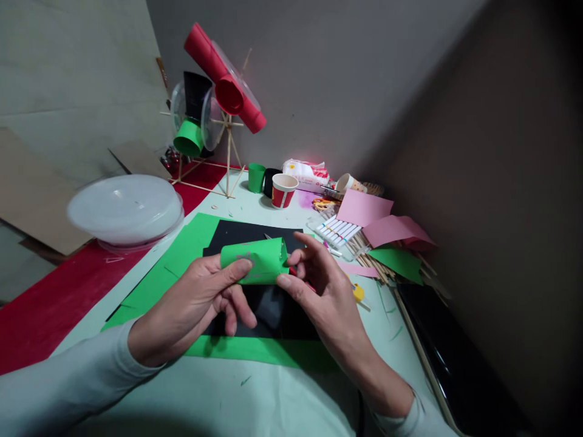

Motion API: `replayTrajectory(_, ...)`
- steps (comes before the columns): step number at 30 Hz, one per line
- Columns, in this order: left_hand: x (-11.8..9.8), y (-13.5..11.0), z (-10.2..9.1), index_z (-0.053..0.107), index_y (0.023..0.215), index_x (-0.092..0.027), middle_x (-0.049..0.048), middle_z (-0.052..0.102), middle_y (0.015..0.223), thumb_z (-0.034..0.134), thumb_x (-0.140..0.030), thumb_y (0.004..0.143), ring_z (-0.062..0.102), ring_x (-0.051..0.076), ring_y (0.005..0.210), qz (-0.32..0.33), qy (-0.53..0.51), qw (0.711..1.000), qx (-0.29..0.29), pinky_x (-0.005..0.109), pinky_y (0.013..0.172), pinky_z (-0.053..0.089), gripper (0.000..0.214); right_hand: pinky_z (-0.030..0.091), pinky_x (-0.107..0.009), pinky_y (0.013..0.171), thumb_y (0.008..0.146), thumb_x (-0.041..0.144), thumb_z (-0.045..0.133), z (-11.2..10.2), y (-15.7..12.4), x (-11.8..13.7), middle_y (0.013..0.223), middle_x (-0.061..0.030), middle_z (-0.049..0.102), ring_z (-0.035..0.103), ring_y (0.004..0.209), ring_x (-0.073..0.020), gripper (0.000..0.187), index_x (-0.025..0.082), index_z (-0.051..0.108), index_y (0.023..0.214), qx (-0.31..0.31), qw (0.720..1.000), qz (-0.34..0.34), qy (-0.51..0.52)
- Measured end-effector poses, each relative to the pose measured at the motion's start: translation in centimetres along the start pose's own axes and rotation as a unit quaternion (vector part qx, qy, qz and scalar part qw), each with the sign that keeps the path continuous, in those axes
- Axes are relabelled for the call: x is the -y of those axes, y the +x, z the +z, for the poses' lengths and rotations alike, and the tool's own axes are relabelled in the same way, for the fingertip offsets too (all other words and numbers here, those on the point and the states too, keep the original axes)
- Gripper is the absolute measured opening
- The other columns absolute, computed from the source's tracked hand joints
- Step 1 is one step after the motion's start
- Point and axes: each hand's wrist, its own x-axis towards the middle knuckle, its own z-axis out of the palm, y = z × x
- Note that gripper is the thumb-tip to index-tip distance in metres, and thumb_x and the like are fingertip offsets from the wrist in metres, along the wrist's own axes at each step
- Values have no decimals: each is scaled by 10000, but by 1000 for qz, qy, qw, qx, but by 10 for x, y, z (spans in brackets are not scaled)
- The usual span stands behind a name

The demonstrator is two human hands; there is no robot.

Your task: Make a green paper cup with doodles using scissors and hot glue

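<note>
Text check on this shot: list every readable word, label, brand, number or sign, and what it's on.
No legible text anywhere.
White-and-red package: printed marks, too small and blurred to read.
Red-and-white paper cup: printed design, no wording I can make out.
Green paper tube: greyish marks, partly covered by a thumb; can't tell whether they're writing.

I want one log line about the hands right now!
left hand: holds rolled green paper tube | right hand: at tube's open end | below: black rectangular sheet over bright green sheet
</note>
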Motion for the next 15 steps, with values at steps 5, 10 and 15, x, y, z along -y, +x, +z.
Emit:
replayTrajectory(5,-7,10,-9,465,741,-209,17,638,456,647,-277,975,566,90,376,3,-29,995,-93,108,357,391,304,506,-261,761,800,418,796,-8,7,4,992,-13,650,599,859,-146,321,258,721,1067,-47,974,41,218)
replayTrajectory(10,-16,15,-19,432,758,-212,5,634,507,610,-210,991,541,71,391,-2,-37,993,-110,115,387,414,293,463,-200,601,768,340,832,-15,14,4,779,10,579,515,661,-97,183,200,729,826,-66,948,72,304)
replayTrajectory(15,-15,9,-18,444,751,-212,60,693,548,687,-333,942,542,84,396,15,13,999,-38,124,386,405,331,323,-217,479,860,428,755,-6,6,-4,612,63,456,373,508,-84,284,202,630,741,11,964,74,256)
